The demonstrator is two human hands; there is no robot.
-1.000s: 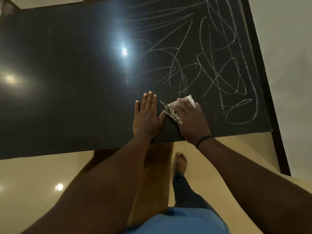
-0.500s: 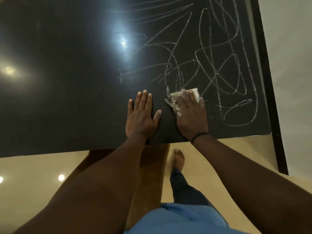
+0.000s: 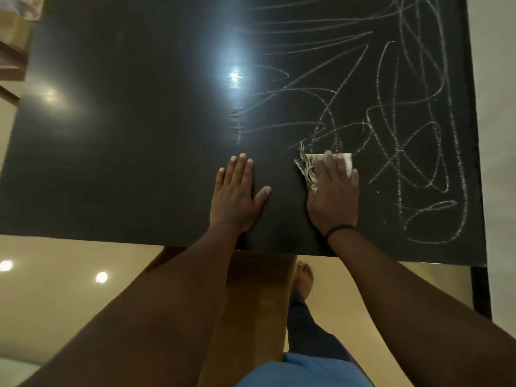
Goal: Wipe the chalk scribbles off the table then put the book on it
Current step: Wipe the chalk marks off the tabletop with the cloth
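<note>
A glossy black table [image 3: 125,135] fills the upper view. White chalk scribbles [image 3: 391,113] cover its right half, up to the right edge. My right hand [image 3: 333,194] presses a small frayed white cloth [image 3: 312,166] flat on the table at the left fringe of the scribbles. My left hand [image 3: 237,194] lies flat and open on the bare black surface a little to the left, holding nothing. The book is not in view.
The table's near edge runs just below my wrists, with a brown wooden table support [image 3: 259,303] under it. My bare foot [image 3: 303,280] stands on the shiny beige floor [image 3: 55,303]. Brown furniture [image 3: 11,51] shows at the far left.
My two hands have drawn apart: the right hand slid the cloth rightward and slightly forward into the scribbles, while the left hand stayed flat on the table.
</note>
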